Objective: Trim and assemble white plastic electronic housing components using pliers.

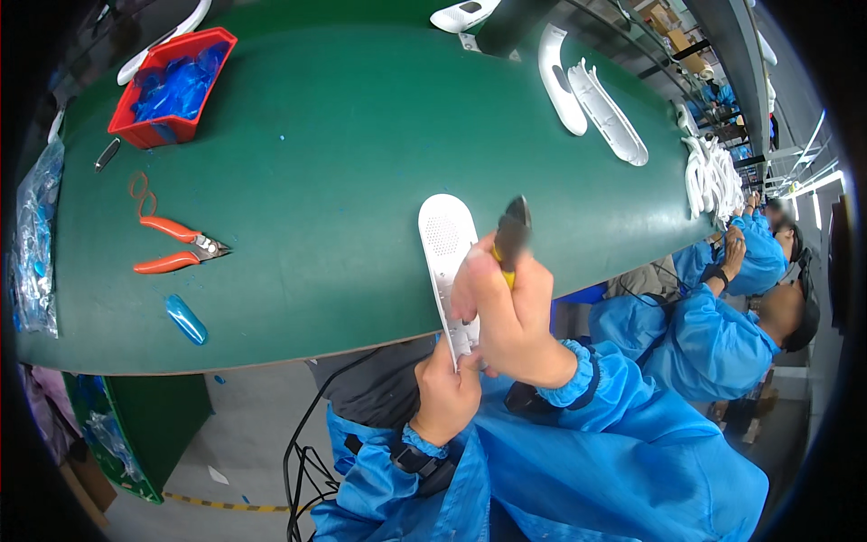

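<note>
A long white plastic shell (442, 239) with a patch of small holes at its rounded far end reaches over the table's near edge. My left hand (447, 393) is closed on its near end. In my right hand (510, 312), above the shell's near half, is a yellow-handled tool (516, 230). Its dark, tapered head points up and away from the shell; blur hides the exact kind. The right fingers wrap round the handle and cover part of the shell. Whether they also touch the shell, I cannot tell.
On the green table (334, 199) lie orange-handled cutters (185, 246), a shiny blue oval piece (186, 320) and a red bin (149, 134) of blue film. White shells (607, 113) and a dark post (510, 27) stand farther back. Co-workers (713, 334) sit at the right.
</note>
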The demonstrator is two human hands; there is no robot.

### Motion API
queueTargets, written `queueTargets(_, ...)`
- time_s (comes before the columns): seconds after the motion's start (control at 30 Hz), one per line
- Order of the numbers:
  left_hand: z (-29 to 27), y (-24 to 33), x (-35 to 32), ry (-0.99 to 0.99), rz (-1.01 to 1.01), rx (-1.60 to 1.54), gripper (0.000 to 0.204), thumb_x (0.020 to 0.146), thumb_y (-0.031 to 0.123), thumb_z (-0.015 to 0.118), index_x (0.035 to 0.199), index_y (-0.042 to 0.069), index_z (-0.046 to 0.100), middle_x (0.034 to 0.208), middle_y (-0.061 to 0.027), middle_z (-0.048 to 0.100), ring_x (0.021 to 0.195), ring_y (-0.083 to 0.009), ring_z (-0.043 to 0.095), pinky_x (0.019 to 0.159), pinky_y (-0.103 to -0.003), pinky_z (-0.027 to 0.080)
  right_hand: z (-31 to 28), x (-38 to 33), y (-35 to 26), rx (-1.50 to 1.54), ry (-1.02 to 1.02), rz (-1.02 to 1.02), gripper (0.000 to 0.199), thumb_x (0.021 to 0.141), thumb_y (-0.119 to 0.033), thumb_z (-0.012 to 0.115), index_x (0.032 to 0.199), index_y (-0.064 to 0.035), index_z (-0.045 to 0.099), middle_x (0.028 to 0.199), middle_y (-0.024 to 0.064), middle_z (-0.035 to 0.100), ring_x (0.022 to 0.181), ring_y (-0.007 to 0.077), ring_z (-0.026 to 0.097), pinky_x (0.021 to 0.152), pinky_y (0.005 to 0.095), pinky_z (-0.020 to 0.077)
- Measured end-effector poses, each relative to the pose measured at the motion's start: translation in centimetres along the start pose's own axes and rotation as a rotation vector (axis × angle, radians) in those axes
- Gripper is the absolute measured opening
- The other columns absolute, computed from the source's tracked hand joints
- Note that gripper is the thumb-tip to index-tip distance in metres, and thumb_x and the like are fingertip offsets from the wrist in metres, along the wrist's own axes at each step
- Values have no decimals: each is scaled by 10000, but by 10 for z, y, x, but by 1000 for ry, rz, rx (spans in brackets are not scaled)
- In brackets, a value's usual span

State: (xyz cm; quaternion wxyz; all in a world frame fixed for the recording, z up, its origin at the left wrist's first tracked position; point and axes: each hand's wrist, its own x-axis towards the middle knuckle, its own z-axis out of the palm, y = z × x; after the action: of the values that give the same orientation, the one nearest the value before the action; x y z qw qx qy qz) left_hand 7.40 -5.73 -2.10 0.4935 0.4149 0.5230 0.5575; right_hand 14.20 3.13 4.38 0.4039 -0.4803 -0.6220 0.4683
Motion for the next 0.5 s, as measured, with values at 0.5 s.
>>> queueTargets(0.5,-19,43,23,-89,78,-144,407,934,136,616,1246,-97,497,1079,-188,658,950,-204,645,806,-328,518,-45,38,-62,-488,-364,-164,243,835,-175,682,878,48,597,682,189,605,595,328,609,552,395,469)
